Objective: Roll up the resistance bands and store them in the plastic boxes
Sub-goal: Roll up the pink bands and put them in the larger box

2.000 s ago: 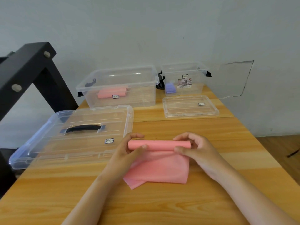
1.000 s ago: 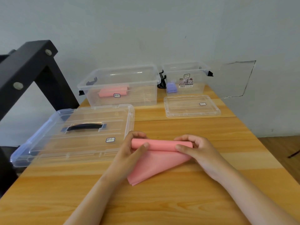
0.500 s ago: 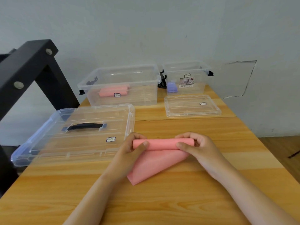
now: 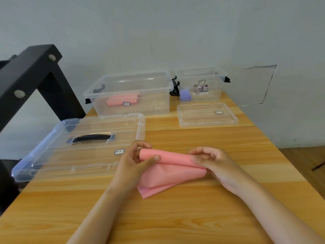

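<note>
Nothing's moved on the tabletop: the big clear box behind the handled lid has one pink roll in it. The pink band I'm working on is just right of that lid. A couple of seconds ago the loose tail was a full flap, now it's a skewed corner. The fingers of my left hand and right hand are curled, pinching each end of the roll. I reckon a few more turns, then it goes in the box

Bright, soft, even light, faint shadows on the table, edges slightly bowed, detail mildly soft
</note>
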Available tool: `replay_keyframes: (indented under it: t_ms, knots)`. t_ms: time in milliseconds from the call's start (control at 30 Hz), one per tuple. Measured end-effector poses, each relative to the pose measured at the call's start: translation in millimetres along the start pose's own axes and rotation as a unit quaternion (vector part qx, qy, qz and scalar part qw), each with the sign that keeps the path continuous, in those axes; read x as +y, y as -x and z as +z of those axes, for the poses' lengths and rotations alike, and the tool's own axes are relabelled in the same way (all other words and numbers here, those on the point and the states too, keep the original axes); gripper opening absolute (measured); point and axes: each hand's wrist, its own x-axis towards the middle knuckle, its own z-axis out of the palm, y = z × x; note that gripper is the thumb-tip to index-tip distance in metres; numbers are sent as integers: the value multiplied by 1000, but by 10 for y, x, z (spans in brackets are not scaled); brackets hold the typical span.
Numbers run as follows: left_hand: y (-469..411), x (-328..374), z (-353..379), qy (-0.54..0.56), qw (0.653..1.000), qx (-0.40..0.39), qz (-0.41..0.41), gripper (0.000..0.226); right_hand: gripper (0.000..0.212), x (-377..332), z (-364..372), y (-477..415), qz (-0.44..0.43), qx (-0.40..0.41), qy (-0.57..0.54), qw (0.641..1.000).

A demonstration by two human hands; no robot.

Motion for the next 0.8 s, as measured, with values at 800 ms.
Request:
replay_keyframes:
  t_ms: [800]
  knots:
    - [44, 63, 20, 34, 997, -31, -69, 35, 30, -91, 11, 53, -26, 16, -60, 998]
